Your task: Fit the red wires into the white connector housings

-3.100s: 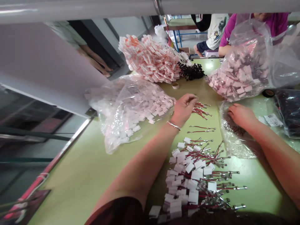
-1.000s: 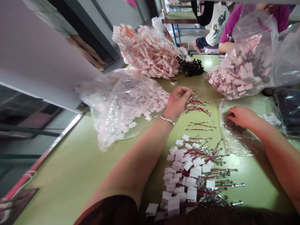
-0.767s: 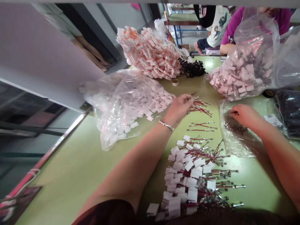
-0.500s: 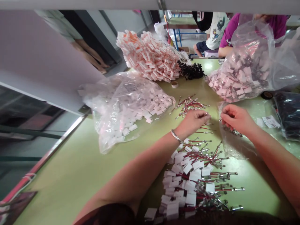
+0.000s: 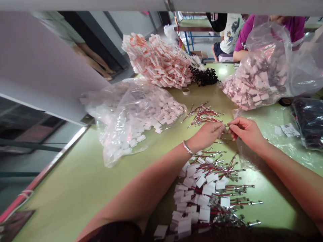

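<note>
My left hand [image 5: 210, 134], with a bangle on the wrist, is pinched around a short wire whose metal end [image 5: 226, 126] shows at the fingertips; most of it is hidden. Almost touching it from the right, my right hand [image 5: 243, 129] has thumb and forefinger closed on a small metal piece, largely covered by the fingers. Loose red wires with metal ends [image 5: 205, 114] lie just beyond my left hand. Below the hands spreads a pile of white connector housings [image 5: 202, 181] fitted with red wires, their metal ends [image 5: 242, 186] pointing right.
A clear bag of white housings [image 5: 161, 116] lies open at left. Behind are bundled orange-white pieces [image 5: 161, 62], black-tipped parts [image 5: 204, 76] and a tape roll [image 5: 186, 91]. A full clear bag [image 5: 257, 85] and a dark packet [image 5: 309, 122] stand right. People are across the table.
My right hand has moved left from above the small metal parts on the plastic to meet my left hand's fingertips. My left hand has stayed nearly in place.
</note>
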Demonstrator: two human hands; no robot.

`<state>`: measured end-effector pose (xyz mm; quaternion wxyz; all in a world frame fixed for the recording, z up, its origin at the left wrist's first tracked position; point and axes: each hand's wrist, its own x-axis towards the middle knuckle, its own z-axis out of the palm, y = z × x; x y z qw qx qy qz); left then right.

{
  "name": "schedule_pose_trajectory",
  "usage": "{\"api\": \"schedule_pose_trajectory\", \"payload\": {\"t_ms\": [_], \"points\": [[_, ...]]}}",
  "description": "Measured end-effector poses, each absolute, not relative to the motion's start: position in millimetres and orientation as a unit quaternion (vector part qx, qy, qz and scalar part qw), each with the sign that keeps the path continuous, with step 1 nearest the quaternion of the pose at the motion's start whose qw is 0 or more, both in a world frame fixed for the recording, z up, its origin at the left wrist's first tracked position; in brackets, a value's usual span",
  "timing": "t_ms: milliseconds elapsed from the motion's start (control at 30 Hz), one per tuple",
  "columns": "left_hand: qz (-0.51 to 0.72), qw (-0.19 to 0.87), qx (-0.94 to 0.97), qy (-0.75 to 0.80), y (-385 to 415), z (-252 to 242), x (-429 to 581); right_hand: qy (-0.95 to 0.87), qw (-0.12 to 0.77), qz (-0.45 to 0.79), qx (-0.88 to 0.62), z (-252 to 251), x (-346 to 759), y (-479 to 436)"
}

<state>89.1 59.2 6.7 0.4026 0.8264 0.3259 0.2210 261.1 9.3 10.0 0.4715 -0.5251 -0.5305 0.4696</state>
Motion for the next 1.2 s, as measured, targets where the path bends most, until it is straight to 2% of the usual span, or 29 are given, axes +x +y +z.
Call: {"api": "schedule_pose_trajectory", "payload": {"t_ms": [133,200,300,400,533,633,800,867,967,1033,1200], "points": [[0.173,0.221,0.913,0.294,61.5,4.3,88.0,-0.545,0.442,0.477,-0.53,12.5,260.4,7.2],[0.152,0.18,0.928,0.287,62.9,6.1,87.6,-0.541,0.438,0.482,-0.532,13.5,261.0,7.5],[0.124,0.19,0.936,0.269,68.6,11.5,86.5,-0.584,0.4,0.438,-0.554,12.0,265.5,10.4],[0.109,0.227,0.939,0.233,79.0,12.7,85.9,-0.677,0.311,0.351,-0.567,7.3,273.1,13.9],[0.174,0.139,0.927,0.302,92.8,-3.6,90.3,-0.758,0.227,0.284,-0.541,6.1,282.6,17.1],[0.138,0.091,0.94,0.298,98.3,-19.3,96.1,-0.77,0.232,0.212,-0.555,15.6,293.0,21.6],[0.132,0.101,0.947,0.275,102.3,-24.1,95.7,-0.742,0.246,0.126,-0.611,37.3,320.2,29.2],[0.172,0.127,0.935,0.282,105.3,-21.2,90.2,-0.741,0.192,0.101,-0.635,41.4,330.7,29.9],[0.238,0.147,0.904,0.322,111.7,-18.1,80.8,-0.748,0.064,0.085,-0.655,38.8,341.2,31.3],[0.232,0.14,0.902,0.335,115.1,-18.5,77.7,-0.756,0.003,0.081,-0.649,32.1,342.3,33.8],[0.176,0.094,0.914,0.352,115.4,-27.3,85.2,-0.748,-0.034,0.075,-0.659,13.7,328.0,39.7]]}}
